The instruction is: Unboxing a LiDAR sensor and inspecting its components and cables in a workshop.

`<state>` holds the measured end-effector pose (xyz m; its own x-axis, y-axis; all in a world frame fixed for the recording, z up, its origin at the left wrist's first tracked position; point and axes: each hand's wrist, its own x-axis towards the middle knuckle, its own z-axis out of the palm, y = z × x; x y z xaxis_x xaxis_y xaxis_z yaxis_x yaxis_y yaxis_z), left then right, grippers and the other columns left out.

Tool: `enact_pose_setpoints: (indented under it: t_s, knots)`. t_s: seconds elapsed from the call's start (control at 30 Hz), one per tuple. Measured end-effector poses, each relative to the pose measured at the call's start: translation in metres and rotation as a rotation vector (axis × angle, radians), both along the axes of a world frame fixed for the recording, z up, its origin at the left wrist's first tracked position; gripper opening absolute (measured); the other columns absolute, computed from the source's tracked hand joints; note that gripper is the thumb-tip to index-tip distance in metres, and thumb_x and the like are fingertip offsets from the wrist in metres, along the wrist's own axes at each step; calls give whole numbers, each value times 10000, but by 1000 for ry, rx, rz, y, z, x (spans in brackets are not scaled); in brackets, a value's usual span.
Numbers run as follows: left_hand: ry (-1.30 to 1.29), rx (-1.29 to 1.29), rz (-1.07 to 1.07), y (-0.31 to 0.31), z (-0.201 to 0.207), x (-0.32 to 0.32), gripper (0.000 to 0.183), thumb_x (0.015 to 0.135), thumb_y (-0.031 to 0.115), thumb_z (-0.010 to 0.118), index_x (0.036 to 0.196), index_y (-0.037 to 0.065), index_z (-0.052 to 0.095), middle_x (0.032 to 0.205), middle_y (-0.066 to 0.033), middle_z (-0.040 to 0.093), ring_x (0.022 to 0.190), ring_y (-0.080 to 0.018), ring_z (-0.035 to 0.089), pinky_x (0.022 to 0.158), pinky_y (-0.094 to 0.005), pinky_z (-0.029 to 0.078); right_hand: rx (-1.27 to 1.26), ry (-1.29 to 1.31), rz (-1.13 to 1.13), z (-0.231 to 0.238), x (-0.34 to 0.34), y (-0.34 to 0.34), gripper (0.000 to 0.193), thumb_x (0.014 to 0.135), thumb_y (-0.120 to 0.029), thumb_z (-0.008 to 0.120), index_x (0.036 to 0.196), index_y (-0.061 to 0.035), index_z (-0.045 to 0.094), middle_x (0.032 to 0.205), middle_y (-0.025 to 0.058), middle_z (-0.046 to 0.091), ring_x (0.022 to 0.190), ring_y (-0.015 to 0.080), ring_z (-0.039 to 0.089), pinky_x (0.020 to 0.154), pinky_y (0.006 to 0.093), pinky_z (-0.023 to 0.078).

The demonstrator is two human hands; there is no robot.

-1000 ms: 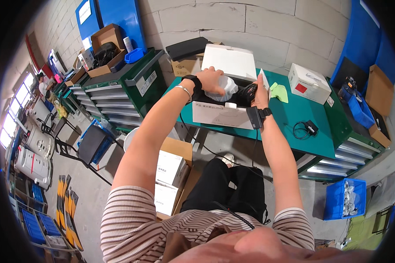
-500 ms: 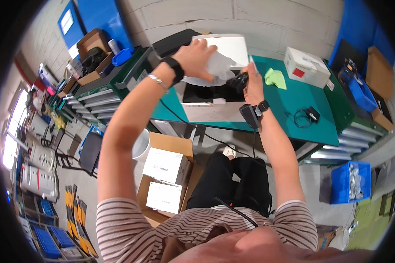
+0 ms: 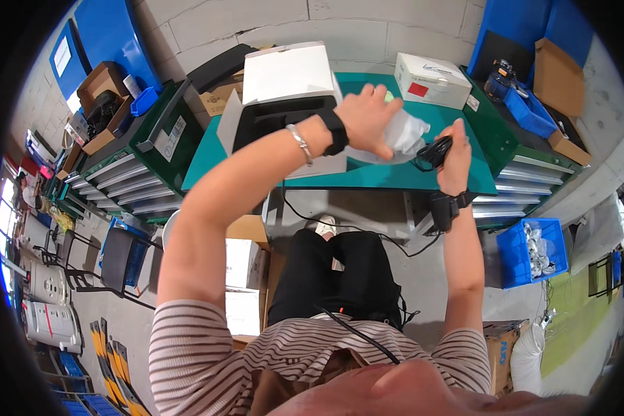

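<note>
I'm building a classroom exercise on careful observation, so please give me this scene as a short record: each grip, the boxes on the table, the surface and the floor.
Left grip: holding a translucent plastic-wrapped item; contents unclear
Right grip: holding a coiled black cable
Open box: white carton, lid raised, black insert inside, left of both grips
Closed box: white box with a red patch, toward the table's back right
Surface: green tabletop
Floor, right: blue bin
</note>
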<state>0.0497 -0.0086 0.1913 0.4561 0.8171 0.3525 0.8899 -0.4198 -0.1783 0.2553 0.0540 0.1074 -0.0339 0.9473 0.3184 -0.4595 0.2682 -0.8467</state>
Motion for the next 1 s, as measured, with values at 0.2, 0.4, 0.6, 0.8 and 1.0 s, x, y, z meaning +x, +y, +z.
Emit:
enact_pose_setpoints:
  t_s: [0.2, 0.4, 0.6, 0.8, 1.0]
  knots:
    - [-30, -208, 80, 46, -73, 16, 874, 535, 439, 783, 1258, 70, 460, 1092, -216, 499, 1046, -377, 510, 788, -447, 523, -88, -134, -150, -58, -6, 27, 389, 883, -358, 664, 662, -50, 576, 653, -57, 449, 621, 59, 370, 566, 239, 320]
    - [9, -368, 218, 64, -87, 6, 901, 547, 463, 775, 1284, 67, 442, 1131, -222, 488, 1078, -394, 493, 843, -464, 494, -147, -123, -71, -86, -24, 50, 461, 852, -430, 683, 700, -8, 576, 678, -55, 422, 651, 55, 335, 584, 242, 309]
    - [-31, -383, 211, 61, -98, -9, 930, 610, 437, 768, 1366, 73, 366, 1181, -236, 470, 1103, -406, 474, 890, -469, 470, -166, -129, -102, -116, -37, 61, 459, 884, -439, 638, 671, -47, 528, 685, -37, 438, 662, 74, 364, 591, 257, 333]
    - [-256, 103, -124, -16, -47, -16, 648, 703, 233, 751, 1279, 122, 476, 1249, -135, 493, 1129, -323, 504, 900, -421, 465, -210, -61, -71, -132, -31, 58, 438, 897, -427, 621, 706, -43, 533, 681, -36, 430, 652, 67, 389, 590, 241, 313]
    - [-281, 139, 339, -85, -39, -121, 379, 707, 227, 769, 984, 76, 558, 960, -88, 546, 923, -289, 542, 773, -403, 457, -105, -231, -81, -137, -25, 61, 415, 905, -378, 622, 711, -22, 533, 700, -26, 439, 688, 88, 364, 638, 264, 297]
